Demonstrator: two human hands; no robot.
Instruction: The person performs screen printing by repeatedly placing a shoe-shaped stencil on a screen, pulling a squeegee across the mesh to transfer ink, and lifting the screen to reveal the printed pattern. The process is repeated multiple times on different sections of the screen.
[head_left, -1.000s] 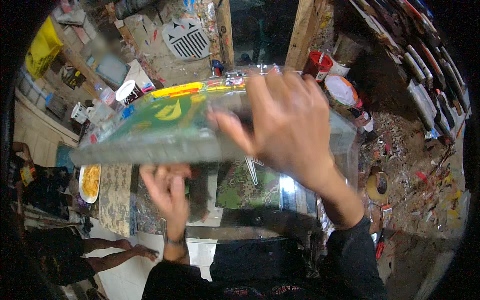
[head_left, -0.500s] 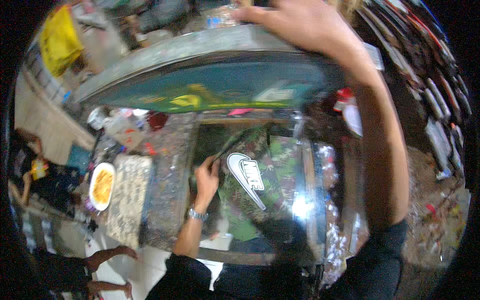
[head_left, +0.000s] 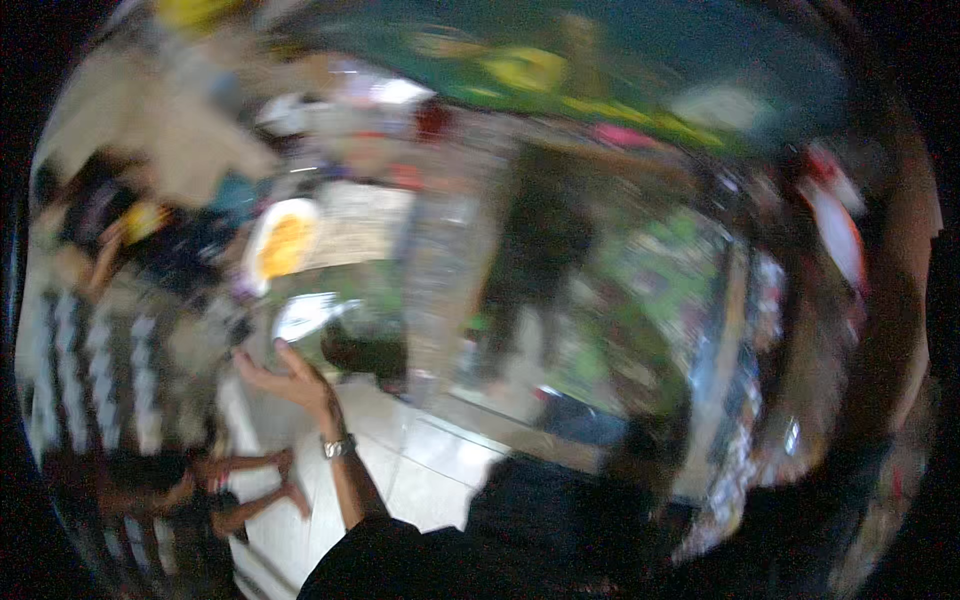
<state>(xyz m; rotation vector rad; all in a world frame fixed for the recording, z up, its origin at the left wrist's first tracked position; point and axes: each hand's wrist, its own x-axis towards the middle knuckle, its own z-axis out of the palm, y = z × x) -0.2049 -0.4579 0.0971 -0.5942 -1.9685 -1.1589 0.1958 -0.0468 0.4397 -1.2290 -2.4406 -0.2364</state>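
Observation:
Everything is smeared by motion. My left hand (head_left: 298,380) has its fingers apart, just beside a camouflage fabric piece with a white logo (head_left: 355,330) at the left, below a plate of yellow food (head_left: 285,245); whether the fingertips touch it I cannot tell. A raised screen frame with green mesh and yellow shapes (head_left: 640,70) spans the top. Beneath it a board (head_left: 590,300) carries blurred green camouflage and dark patches. My right forearm runs up the right edge; its hand is out of view.
Another person (head_left: 130,230) is at the left, with legs and bare feet lower down. White floor tiles (head_left: 440,480) show below. Cups and clutter (head_left: 290,115) stand at the back left; a white and orange container (head_left: 840,240) sits at the right.
The screen frame has been raised. My left hand, which held the logo piece on the board, has moved left and opened, the piece now beside it. The view has swung, blurring everything.

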